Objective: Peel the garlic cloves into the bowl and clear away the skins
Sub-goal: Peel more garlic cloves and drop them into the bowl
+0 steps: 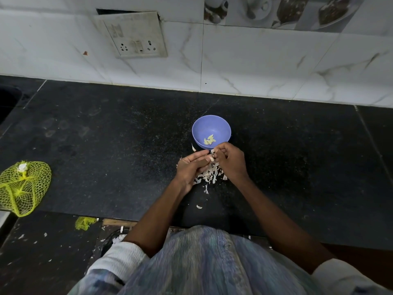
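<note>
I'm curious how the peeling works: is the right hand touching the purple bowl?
Cannot tell. In the head view the right hand overlaps the near rim of the bowl while pinching a garlic clove; a single view cannot separate contact from hovering in front.

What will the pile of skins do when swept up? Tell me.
The skins look like thin, curled flakes, so probably very light and floppy, apt to scatter or cling to fingers. Strays already lie apart on the counter, so a push likely leaves bits behind.
</note>
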